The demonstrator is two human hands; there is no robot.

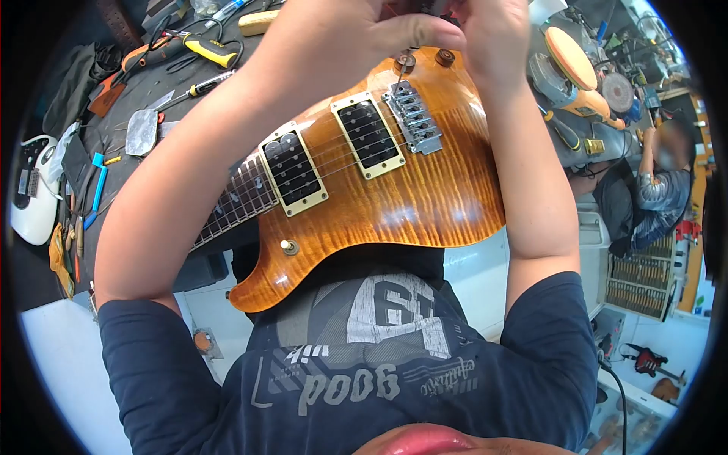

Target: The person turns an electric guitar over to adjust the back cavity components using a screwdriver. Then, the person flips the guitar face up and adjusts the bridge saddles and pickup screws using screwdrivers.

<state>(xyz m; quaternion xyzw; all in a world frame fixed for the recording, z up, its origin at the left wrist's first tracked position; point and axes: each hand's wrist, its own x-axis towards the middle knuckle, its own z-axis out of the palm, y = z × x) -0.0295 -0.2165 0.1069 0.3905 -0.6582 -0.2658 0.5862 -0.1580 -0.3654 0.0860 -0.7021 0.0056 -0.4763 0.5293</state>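
An amber flame-top electric guitar [425, 205] lies across my lap and the bench edge, its neck running to the left. Two black pickups in cream rings, the near-neck pickup [293, 168] and the bridge pickup [369, 135], sit under the strings. My left hand [413, 29] and my right hand [493, 34] meet at the top edge, above the control knobs [445, 57]. Fingers of both are bent around something dark and small, mostly cut off by the frame. A thin wire rises near the metal bridge [413, 117].
Screwdrivers, a yellow-handled tool [208, 50] and a blue tool [97, 186] lie on the dark bench at left, near a white guitar body [36, 189]. A sander with an orange pad [571, 59] stands at right. Another person [663, 182] sits further right.
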